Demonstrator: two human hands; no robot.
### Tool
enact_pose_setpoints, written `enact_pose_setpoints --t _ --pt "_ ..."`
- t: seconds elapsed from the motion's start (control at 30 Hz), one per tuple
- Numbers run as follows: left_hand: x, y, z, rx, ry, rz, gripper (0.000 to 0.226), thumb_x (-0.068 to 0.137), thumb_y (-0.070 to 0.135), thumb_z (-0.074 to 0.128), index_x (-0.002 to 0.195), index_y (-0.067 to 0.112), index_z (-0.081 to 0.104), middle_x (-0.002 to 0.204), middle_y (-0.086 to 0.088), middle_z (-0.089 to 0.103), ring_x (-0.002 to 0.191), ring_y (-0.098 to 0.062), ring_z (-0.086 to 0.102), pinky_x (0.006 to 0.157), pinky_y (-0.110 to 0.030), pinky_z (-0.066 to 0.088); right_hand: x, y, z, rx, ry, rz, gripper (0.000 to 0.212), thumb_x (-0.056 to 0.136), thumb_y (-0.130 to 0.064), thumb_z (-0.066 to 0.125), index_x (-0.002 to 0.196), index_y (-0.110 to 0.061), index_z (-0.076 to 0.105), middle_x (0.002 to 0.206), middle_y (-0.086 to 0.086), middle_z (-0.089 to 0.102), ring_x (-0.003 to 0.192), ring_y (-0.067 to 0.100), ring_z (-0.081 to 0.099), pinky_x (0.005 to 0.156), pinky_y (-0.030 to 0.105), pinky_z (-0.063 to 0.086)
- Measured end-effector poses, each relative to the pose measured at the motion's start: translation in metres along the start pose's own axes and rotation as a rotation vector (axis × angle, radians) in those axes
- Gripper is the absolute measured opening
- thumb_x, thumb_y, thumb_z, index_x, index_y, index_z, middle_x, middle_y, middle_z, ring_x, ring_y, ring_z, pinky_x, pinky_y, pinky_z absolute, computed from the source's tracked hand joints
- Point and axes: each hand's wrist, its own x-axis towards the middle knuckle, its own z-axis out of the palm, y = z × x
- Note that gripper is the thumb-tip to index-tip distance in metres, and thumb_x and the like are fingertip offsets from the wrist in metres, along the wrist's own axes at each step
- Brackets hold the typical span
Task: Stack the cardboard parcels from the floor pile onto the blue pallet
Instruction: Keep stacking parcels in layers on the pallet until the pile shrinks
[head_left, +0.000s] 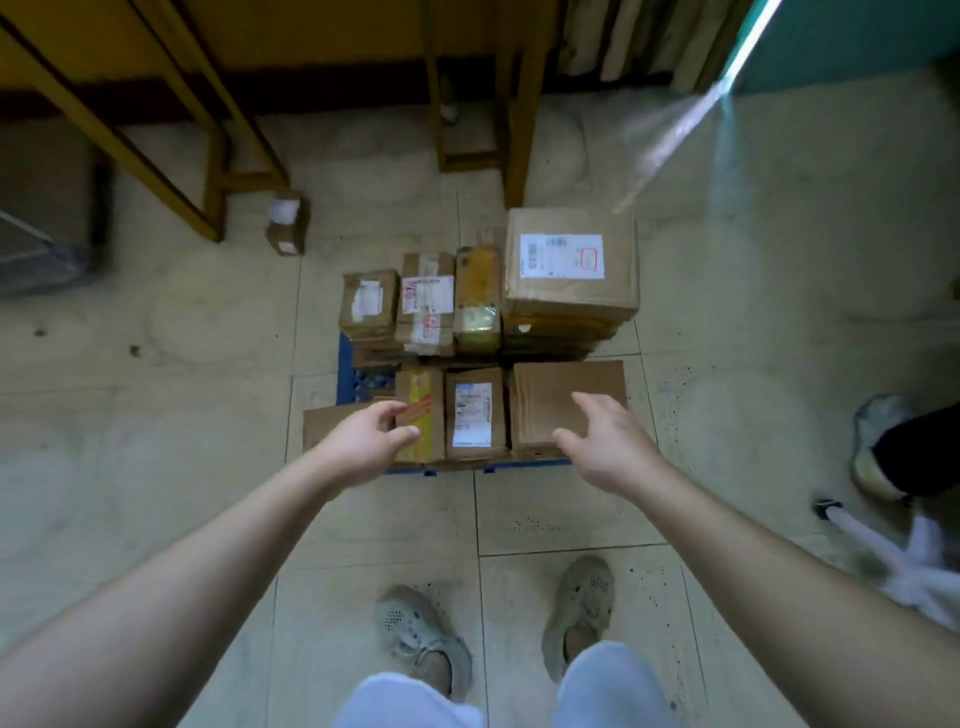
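One wide-angle camera, worn on the person's head, looked forward and steeply down. The person's own grey lace-up shoes sat at the bottom edge, almost directly beneath the lens. Both bare forearms ran up from the lower corners to the left hand and the right hand near mid-frame. The blue plastic pallet with its brown cardboard parcels lay centred, near the feet. Yellow wooden furniture legs leaned across the top, the farthest part seen. The beige tiled floor filled the rest, soft with blur toward the edges.

Blue pallet mostly beneath parcels
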Motion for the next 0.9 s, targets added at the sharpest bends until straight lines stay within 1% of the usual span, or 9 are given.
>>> enact_pose_setpoints --t 0.1,0.2,0.3,0.4,0.53,0.67,0.77,0.8,0.9 --pt "-0.047 -0.017 -0.059 -0.002 0.037 0.059 0.054 0.094 0.032 0.056 0.144 0.021 0.039 0.145 -0.005 0.045 0.129 -0.022 0.047 0.101 -0.034 0.042 -0.037 -0.066 -0.006 -0.02 0.022 -0.058 0.063 0.095 -0.041 0.053 0.15 -0.023 0.029 0.156 -0.001 0.03 0.142 0.02 0.029 0.113 0.04 0.029" --pt "-0.086 -0.035 -0.114 -0.005 0.113 0.107 0.053 0.095 0.032 0.055 0.144 0.021 0.039 0.147 -0.003 0.043 0.131 -0.022 0.044 0.1 -0.033 0.039 -0.062 -0.131 -0.008 -0.027 -0.001 -0.152 0.06 0.096 -0.043 0.051 0.15 -0.023 0.032 0.154 0.0 0.033 0.139 0.02 0.034 0.11 0.039 0.033" --pt "-0.116 -0.052 -0.16 -0.004 0.208 0.14 0.057 0.094 0.032 0.055 0.146 0.022 0.035 0.15 -0.003 0.038 0.135 -0.022 0.04 0.105 -0.038 0.037 -0.077 -0.188 -0.007 -0.045 -0.006 -0.248 0.059 0.095 -0.044 0.051 0.148 -0.025 0.034 0.151 0.0 0.039 0.136 0.021 0.04 0.109 0.04 0.039" --pt "-0.136 -0.062 -0.2 -0.012 0.281 0.156 0.058 0.095 0.03 0.055 0.147 0.02 0.033 0.152 -0.005 0.036 0.137 -0.023 0.037 0.108 -0.04 0.035 -0.082 -0.233 -0.009 -0.109 -0.003 -0.309 0.06 0.096 -0.043 0.051 0.149 -0.023 0.033 0.152 0.003 0.038 0.136 0.022 0.04 0.106 0.037 0.039" --pt "-0.146 -0.07 -0.245 -0.033 0.367 0.133 0.057 0.095 0.029 0.053 0.148 0.02 0.032 0.152 -0.006 0.034 0.138 -0.024 0.035 0.108 -0.04 0.034 -0.072 -0.279 -0.017 -0.194 -0.01 -0.394 0.06 0.095 -0.044 0.05 0.148 -0.022 0.034 0.15 0.004 0.04 0.132 0.022 0.044 0.102 0.033 0.04" --pt "-0.14 -0.083 -0.288 -0.065 0.402 0.087 0.058 0.095 0.032 0.055 0.147 0.025 0.032 0.152 -0.005 0.034 0.138 -0.024 0.035 0.107 -0.04 0.035 -0.049 -0.33 -0.022 -0.227 -0.018 -0.462 0.06 0.095 -0.044 0.052 0.149 -0.022 0.033 0.149 0.005 0.04 0.129 0.022 0.047 0.098 0.033 0.043" --pt "-0.132 -0.095 -0.319 -0.088 0.435 0.042 0.058 0.094 0.035 0.056 0.146 0.027 0.033 0.152 -0.004 0.035 0.137 -0.024 0.037 0.105 -0.038 0.036 -0.034 -0.372 -0.023 -0.223 -0.033 -0.511 0.06 0.096 -0.043 0.052 0.148 -0.022 0.033 0.147 0.005 0.043 0.122 0.02 0.053 0.086 0.026 0.044" --pt "-0.129 -0.098 -0.328 -0.093 0.441 0.028 0.058 0.094 0.035 0.056 0.146 0.026 0.033 0.152 -0.004 0.035 0.136 -0.024 0.037 0.106 -0.039 0.035 -0.031 -0.384 -0.022 -0.218 -0.039 -0.53 0.06 0.096 -0.043 0.052 0.148 -0.022 0.033 0.147 0.005 0.043 0.122 0.02 0.053 0.086 0.026 0.044" --pt "-0.118 -0.108 -0.355 -0.113 0.444 0.004 0.059 0.094 0.036 0.056 0.147 0.025 0.033 0.152 -0.004 0.035 0.132 -0.025 0.043 0.106 -0.04 0.036 -0.025 -0.412 -0.017 -0.224 -0.06 -0.573 0.061 0.095 -0.044 0.053 0.148 -0.023 0.033 0.149 0.005 0.041 0.125 0.02 0.051 0.092 0.028 0.044"
